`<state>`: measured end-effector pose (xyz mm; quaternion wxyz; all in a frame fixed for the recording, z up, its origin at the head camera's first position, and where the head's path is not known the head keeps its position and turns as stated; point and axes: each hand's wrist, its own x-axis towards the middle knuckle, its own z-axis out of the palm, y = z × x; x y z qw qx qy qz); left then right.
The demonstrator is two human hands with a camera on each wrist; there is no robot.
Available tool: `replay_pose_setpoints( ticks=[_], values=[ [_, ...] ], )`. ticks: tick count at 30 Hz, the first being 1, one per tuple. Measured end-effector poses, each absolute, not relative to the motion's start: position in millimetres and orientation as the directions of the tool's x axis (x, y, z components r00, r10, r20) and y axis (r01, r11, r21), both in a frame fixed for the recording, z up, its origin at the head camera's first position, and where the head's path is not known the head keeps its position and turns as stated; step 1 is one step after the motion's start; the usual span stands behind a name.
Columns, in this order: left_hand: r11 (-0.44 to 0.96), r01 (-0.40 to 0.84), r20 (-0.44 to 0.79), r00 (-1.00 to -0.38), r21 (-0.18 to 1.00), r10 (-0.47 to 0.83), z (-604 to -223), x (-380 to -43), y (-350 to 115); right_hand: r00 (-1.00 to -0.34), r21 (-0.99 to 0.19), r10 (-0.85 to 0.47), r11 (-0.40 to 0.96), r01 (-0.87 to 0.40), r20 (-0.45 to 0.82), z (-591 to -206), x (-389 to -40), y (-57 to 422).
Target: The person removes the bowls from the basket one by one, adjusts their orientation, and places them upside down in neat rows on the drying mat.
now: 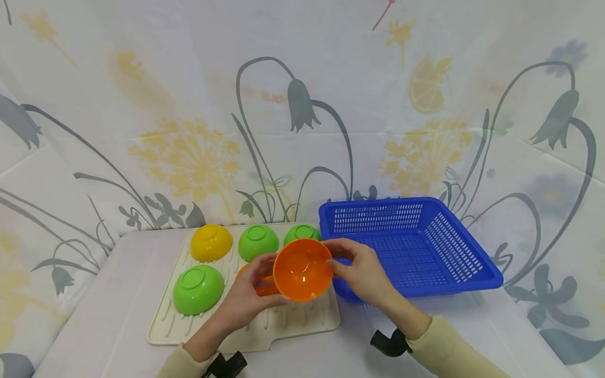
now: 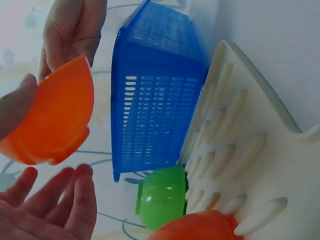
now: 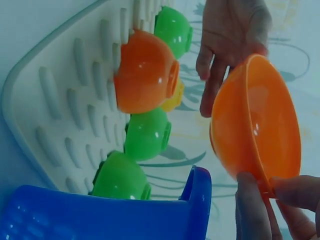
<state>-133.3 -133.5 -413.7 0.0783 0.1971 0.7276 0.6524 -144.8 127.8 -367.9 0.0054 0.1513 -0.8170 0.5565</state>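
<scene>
An orange bowl [image 1: 303, 270] is held up in front of me, its hollow inside facing me in the head view. My right hand [image 1: 364, 270] pinches its rim at the right, with thumb and fingers [image 3: 252, 205] on either side of the wall. My left hand [image 1: 243, 294] is at the bowl's left side. Its thumb [image 2: 17, 107] lies against the rim, while its loosely spread fingers [image 2: 70, 200] stand apart from the bowl. Behind the left hand, another orange bowl [image 3: 145, 72] sits upside down on a cream draining board [image 1: 302, 323].
Also upside down on the board are a yellow bowl [image 1: 211, 243] and three green bowls [image 1: 197, 290], the right-hand one partly hidden by the held bowl. A blue slotted basket [image 1: 454, 283] stands right of the board. A patterned cloth [image 1: 302, 157] hangs behind.
</scene>
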Motion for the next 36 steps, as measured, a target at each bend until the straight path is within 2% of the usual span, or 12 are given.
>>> replay_pose_setpoints(
  ticks=[5, 9, 15, 21, 31, 36],
  values=[
    [-0.018, 0.200, 0.188, -0.885, 0.980, 0.427, -415.9, -134.7, -136.4, -0.943, -0.938, -0.285, 0.248, -0.244, 0.171, -370.7, -145.3, 129.8],
    [-0.028, 0.219, 0.211, -0.886, 0.975, 0.414, -415.3, -134.4, -137.4, -0.938, -0.936, -0.299, 0.243, -0.253, 0.176, -373.5, -147.4, 131.4],
    [0.068, 0.286, 0.244, -0.900, 0.956, 0.362, -412.3, -132.1, -141.2, -0.920, -0.948, -0.365, 0.218, -0.230, 0.139, -376.7, -149.0, 132.3],
    [0.184, 0.395, 0.323, -0.888, 0.900, 0.328, -409.3, -131.7, -144.7, -0.901, -0.949, -0.418, 0.220, -0.226, 0.117, -378.2, -147.0, 130.5],
    [0.347, 0.581, 0.450, -0.803, 0.736, 0.390, -407.8, -130.8, -143.3, -0.921, -0.911, -0.387, 0.362, -0.196, 0.044, -375.6, -144.1, 124.2],
    [0.350, 0.649, 0.489, -0.750, 0.676, 0.445, -407.0, -130.5, -142.3, -0.915, -0.908, -0.402, 0.370, -0.197, 0.035, -377.1, -144.2, 123.0]
  ],
)
